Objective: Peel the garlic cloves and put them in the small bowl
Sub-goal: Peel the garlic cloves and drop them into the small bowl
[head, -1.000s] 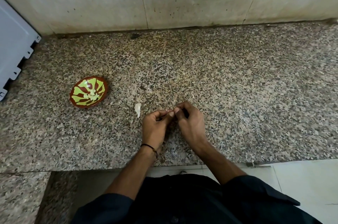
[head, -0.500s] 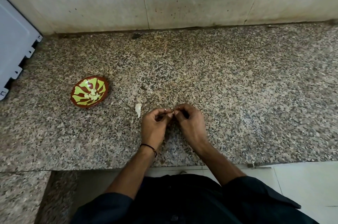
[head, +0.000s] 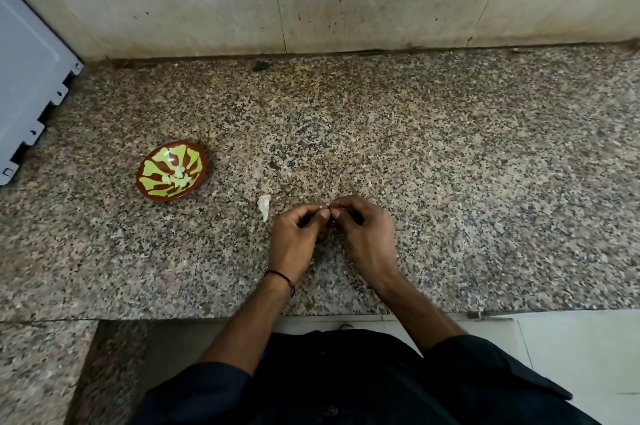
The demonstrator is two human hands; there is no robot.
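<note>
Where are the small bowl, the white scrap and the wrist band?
small bowl [head: 157,164], head view, bare green patch of its inner wall.
white scrap [head: 264,205], head view, its middle.
wrist band [head: 278,274], head view, the black cord.

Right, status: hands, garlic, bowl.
Left hand, right hand both pinching a garlic clove, mostly hidden. Small bowl holds peeled cloves. White scrap lies between hands and bowl.

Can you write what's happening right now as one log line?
left hand + right hand: pinching small pale bit together | small bowl: peeled cloves inside | counter: pale garlic piece lying loose
</note>
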